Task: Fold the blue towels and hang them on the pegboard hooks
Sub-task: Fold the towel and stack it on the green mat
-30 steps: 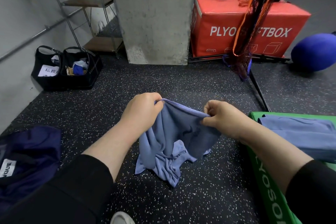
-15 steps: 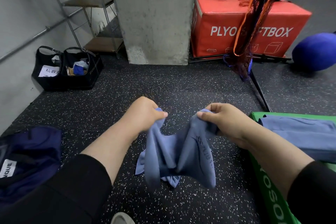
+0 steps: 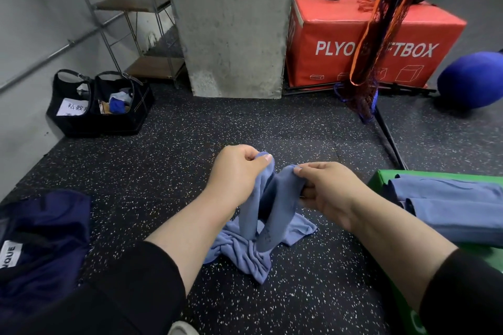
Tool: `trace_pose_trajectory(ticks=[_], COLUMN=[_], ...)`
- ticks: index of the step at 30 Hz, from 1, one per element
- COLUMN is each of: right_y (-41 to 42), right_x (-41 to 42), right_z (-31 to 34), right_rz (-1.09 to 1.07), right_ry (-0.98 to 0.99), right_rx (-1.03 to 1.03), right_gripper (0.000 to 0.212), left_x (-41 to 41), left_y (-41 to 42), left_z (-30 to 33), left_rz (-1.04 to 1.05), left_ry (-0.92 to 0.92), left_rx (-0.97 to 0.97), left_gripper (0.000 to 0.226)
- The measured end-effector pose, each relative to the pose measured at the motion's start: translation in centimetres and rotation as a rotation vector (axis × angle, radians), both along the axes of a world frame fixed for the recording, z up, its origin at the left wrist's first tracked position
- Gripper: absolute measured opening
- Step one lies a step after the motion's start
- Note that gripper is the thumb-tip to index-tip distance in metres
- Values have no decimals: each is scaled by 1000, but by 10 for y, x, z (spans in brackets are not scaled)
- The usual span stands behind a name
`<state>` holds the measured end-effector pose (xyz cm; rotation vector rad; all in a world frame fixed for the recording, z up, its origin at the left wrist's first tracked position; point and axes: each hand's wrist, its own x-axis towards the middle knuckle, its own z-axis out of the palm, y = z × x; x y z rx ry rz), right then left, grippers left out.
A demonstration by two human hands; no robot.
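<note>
Above speckled floor (image 3: 163, 185), hands (image 3: 280, 182) pinching half-hidden towel (image 3: 261, 236)

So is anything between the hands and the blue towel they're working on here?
Nothing visible. The left hand and right hand each pinch the blue towel directly at its upper edge; its lower part rests bunched on the speckled floor. No pegboard is in view.

The towel (image 3: 261, 231) sits mid-floor (image 3: 168, 171), its upper edge lifted between the left hand (image 3: 239, 171) and the right hand (image 3: 326, 193). Right of it, folded towels (image 3: 449, 207) lie on a box (image 3: 381, 177). Two bags (image 3: 100, 106) stand far left by the wall; a pillar (image 3: 231, 24) rises behind, a plyo box (image 3: 353, 35) to its right.
</note>
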<state>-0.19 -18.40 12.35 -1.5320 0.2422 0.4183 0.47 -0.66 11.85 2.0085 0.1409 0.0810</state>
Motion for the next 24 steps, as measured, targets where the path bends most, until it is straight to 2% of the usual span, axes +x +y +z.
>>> trace_pose_trajectory(ticks=[4, 9, 12, 14, 16, 18, 19, 20, 22, 24], right_y=[13, 24, 22, 19, 13, 6, 3, 1, -3, -7], right_x=[-1, -4, -2, 0, 3, 5, 5, 4, 1, -1], right_z=[0, 3, 4, 2, 1, 3, 7, 11, 22, 29], right_rz=[-46, -106, -132, -120, -106, -53, 10, 100, 237, 302], right_ry=[24, 50, 55, 11, -14, -80, -145, -222, -341, -429], right_rx=[123, 292, 312, 259, 198, 64, -38, -134, -267, -359], right_gripper=[24, 22, 28, 24, 19, 23, 26, 28, 28, 28], left_x=[-3, -12, -15, -20, -20, -15, -13, -13, -15, -17], left_y=[-11, -19, -26, -28, -23, -11, -4, 1, 3, -3], left_z=[-1, 0, 4, 6, 6, 9, 11, 14, 15, 10], left_rz=[-45, -141, -310, -408, -285, -113, -106, -179, -419, -566], left_ry=[-76, -280, -250, -198, -230, -297, -299, -273, -165, -29], left_rx=[89, 396, 425, 324, 168, 147, 151, 168, 205, 101], left_gripper=[25, 24, 30, 29, 29, 27, 19, 9, 40, 50])
